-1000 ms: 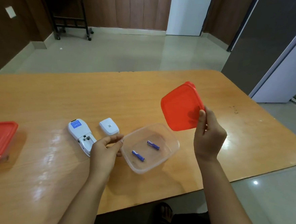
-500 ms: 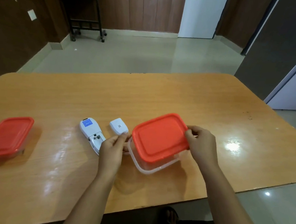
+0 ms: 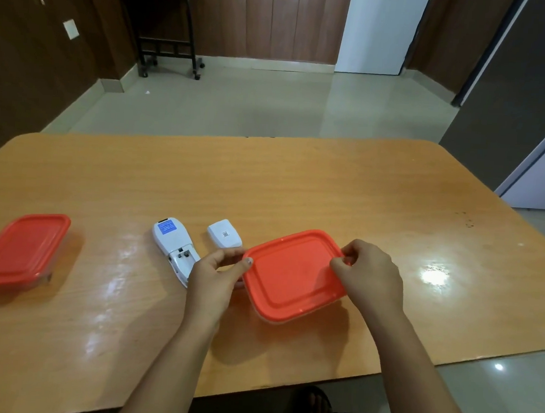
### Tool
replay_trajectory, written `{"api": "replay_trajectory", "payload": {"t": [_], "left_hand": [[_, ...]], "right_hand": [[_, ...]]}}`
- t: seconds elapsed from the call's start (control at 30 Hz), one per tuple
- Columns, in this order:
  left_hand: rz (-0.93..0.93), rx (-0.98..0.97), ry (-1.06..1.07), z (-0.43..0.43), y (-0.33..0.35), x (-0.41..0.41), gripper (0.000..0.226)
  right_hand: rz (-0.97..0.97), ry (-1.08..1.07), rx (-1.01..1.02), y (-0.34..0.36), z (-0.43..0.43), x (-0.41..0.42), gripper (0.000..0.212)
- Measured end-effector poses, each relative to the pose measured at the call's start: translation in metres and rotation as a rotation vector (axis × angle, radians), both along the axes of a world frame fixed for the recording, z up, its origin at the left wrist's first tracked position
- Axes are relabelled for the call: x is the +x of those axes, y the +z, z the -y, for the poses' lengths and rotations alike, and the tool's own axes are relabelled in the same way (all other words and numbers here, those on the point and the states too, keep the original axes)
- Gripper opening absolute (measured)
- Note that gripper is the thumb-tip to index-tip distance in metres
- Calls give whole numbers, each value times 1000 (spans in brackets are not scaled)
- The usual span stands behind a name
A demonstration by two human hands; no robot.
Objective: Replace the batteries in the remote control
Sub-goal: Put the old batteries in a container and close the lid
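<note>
Your left hand [image 3: 214,276] pinched the left corner of the red lid [image 3: 295,272] between thumb and fingers, and your right hand [image 3: 369,277] curled its fingers over the far right corner. The lid sat on a clear box [image 3: 269,321] toward the counter's [image 3: 298,182] near edge. Just left of your left hand the white remote control [image 3: 173,244] lay back up, battery bay uncovered, its loose cover [image 3: 224,233] beside it. A second red-lidded box [image 3: 20,248] stood by the left edge.

Space beneath red lid [image 3: 292,272]; near end of remote [image 3: 173,244] behind left hand [image 3: 214,276].
</note>
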State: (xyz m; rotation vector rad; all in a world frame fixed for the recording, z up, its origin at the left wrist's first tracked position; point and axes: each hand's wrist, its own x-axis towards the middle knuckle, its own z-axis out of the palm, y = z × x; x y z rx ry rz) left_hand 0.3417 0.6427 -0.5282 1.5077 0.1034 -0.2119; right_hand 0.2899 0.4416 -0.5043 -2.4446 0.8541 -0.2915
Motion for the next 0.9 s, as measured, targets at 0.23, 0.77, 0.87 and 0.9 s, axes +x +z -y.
{"api": "replay_trajectory", "payload": {"t": [0.23, 0.77, 0.87, 0.9], "left_hand": [[-35, -46, -26, -2, -3, 4, 20], [233, 585, 64, 22, -18, 0, 34], [166, 422, 94, 23, -27, 3, 32], [123, 354, 91, 23, -31, 5, 33]], "right_hand": [[-95, 179, 113, 1, 5, 0, 36], [45, 127, 172, -25, -23, 9, 44], [67, 131, 228, -24, -19, 10, 42], [67, 132, 235, -24, -19, 10, 42]]}}
